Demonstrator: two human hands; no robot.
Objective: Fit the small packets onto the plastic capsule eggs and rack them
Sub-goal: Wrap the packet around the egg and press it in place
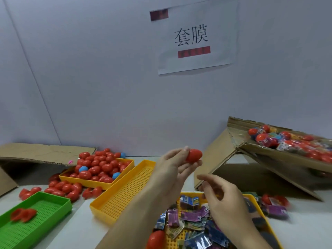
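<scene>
My left hand (175, 165) is raised above the table and holds a bare red capsule egg (194, 155) between thumb and fingertips. My right hand (222, 200) hovers lower, over a yellow tray (258, 205) filled with small purple and blue packets (190, 215); its fingers are loosely curled and whether they pinch anything is unclear. Another red egg (156, 239) lies at that tray's near left corner. A yellow tray (89, 183) at the left is heaped with red eggs (100, 167) and a few blue ones.
An empty yellow perforated tray (124, 193) sits in the middle. A green tray (36, 218) at the front left holds red egg pieces. Loose red eggs (62, 187) lie between trays. A tilted cardboard box (287, 155) at the right holds wrapped eggs. A cardboard flap (36, 151) lies at the left.
</scene>
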